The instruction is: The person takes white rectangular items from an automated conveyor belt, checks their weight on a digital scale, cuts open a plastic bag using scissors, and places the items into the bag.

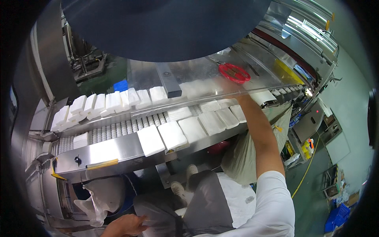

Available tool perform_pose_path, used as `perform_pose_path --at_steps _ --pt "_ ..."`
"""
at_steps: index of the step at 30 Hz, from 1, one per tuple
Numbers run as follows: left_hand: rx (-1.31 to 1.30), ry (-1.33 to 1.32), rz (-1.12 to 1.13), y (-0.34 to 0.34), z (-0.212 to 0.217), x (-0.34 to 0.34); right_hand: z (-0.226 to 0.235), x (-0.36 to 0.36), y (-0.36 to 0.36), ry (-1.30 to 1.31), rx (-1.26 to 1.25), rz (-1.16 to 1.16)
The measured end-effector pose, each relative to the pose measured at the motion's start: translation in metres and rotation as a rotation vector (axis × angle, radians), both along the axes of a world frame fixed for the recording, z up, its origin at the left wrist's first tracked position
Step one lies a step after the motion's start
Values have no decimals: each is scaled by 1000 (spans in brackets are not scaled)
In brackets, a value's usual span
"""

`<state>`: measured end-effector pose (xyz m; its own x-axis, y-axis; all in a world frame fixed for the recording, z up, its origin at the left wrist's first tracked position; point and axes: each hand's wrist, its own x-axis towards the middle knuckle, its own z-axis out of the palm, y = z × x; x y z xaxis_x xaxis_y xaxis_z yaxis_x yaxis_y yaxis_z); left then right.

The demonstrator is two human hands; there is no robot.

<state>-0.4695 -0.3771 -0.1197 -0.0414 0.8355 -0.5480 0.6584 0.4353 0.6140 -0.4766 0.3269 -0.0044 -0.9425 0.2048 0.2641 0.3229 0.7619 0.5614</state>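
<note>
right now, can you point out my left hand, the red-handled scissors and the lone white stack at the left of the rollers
Left hand (127, 225): head view, back of the hand
Red-handled scissors (224, 71): head view, red handle loop
Lone white stack (81, 141): head view, near side

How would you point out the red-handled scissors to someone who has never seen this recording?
Start with the long metal conveyor crossing the view, carrying rows of rectangular white pads. Past it, on the shiny tabletop, look just beyond the person's right hand. The scissors lie there, their rounded, bright red handles standing out from the white pads nearby.
</note>
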Motion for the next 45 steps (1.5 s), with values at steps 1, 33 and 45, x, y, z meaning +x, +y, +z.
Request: perform_pose_path --at_steps 1,33,45 --pt "29 28 8 3 6 2 1 -1 9 -20 -29 -22" --pt "7 -35 136 -9 -17 -12 -2 -10 96 -109 -272 -204" --pt "15 12 120 -10 -17 -12 8 -14 90 -154 -302 -191"
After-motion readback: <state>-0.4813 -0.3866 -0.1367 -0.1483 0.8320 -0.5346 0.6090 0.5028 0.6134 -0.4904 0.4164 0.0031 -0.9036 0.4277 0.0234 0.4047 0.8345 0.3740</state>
